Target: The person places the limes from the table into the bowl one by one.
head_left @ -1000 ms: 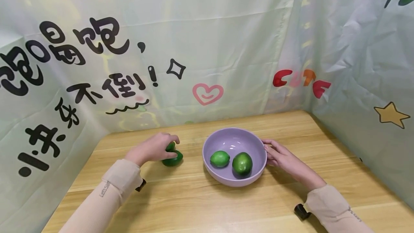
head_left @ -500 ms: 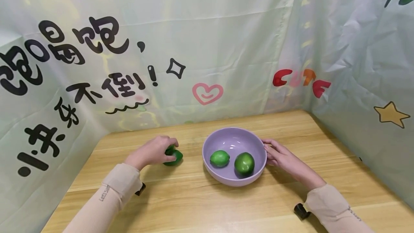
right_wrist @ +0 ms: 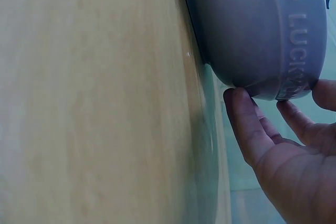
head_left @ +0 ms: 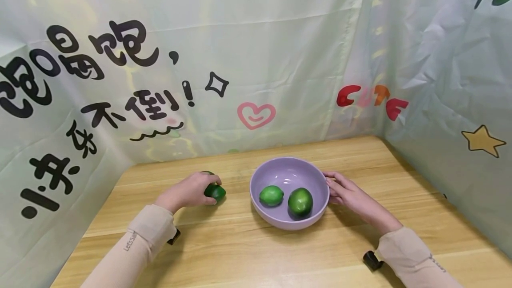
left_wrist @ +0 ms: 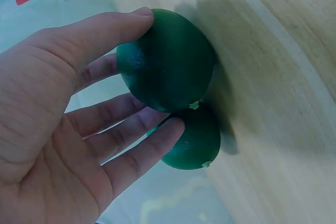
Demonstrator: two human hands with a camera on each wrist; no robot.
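Note:
My left hand (head_left: 188, 191) is at two green limes on the left of the table. In the left wrist view its thumb and fingers pinch the larger lime (left_wrist: 165, 61), while another fingertip touches the smaller lime (left_wrist: 193, 142) beside it. From the head view the hand covers much of both. A purple bowl (head_left: 290, 225) stands upright in the middle, with a small bright green lime (head_left: 271, 196) and a larger dark green lime (head_left: 300, 202) inside. Fingertips of my right hand (head_left: 352, 197) rest against the bowl's right outer wall, which carries raised lettering in the right wrist view.
The wooden table (head_left: 240, 252) meets printed cloth walls at the back (head_left: 296, 70) and on both sides. A small black wrist camera (head_left: 373, 261) sits under the right cuff, and another (head_left: 174, 237) under the left cuff.
My left hand has lowered slightly and its fingers have closed around the larger lime. In the bowl the larger lime has rocked right and back. My right hand stays at the bowl.

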